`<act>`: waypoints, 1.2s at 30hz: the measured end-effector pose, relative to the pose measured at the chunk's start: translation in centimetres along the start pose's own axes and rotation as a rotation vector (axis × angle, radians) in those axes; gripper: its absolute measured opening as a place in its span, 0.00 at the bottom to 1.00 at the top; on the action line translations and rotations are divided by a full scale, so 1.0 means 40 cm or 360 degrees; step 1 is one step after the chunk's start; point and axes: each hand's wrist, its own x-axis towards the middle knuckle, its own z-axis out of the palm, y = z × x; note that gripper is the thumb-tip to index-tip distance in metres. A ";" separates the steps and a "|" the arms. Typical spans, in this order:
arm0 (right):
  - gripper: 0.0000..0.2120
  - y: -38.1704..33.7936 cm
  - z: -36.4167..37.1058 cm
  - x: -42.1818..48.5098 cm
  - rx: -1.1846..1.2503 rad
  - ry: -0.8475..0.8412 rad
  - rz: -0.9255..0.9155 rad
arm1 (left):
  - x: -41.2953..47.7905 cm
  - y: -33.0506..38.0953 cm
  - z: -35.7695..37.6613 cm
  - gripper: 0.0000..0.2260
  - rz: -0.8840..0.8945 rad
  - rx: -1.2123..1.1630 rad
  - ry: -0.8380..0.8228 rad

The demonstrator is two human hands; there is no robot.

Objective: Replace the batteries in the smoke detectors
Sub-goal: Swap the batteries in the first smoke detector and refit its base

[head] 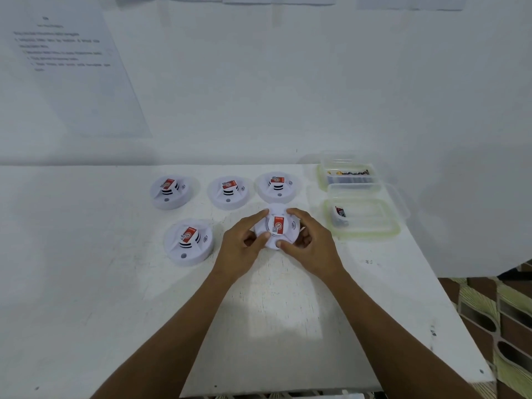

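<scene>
A round white smoke detector [278, 226] with a red label is held between both hands in the middle of the white table [288, 312]. My left hand [243, 246] grips its left rim, thumb on top. My right hand [312, 243] grips its right rim, fingers curled around the edge. Three more detectors stand in a back row: left [172, 191], middle [229, 191], right [277, 186]. Another detector [188, 241] sits to the left of my left hand.
Two clear plastic containers stand at the right: the far one [347, 174] holds several batteries, the near one [361, 217] holds a few at its left end. A printed sheet [66, 53] hangs on the wall. The table's right edge drops to a patterned floor [501, 326].
</scene>
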 end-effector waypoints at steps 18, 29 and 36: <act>0.24 0.008 -0.007 -0.006 0.0056 0.0024 0.0057 | -0.012 0.006 0.008 0.24 0.0050 0.0059 0.0062; 0.22 0.016 -0.011 -0.005 0.0074 0.0041 0.0031 | -0.011 0.009 0.009 0.20 0.0042 0.0041 0.0061; 0.22 0.019 -0.012 -0.005 0.0090 0.0048 0.0032 | -0.010 0.001 0.011 0.21 0.0085 0.0093 0.0055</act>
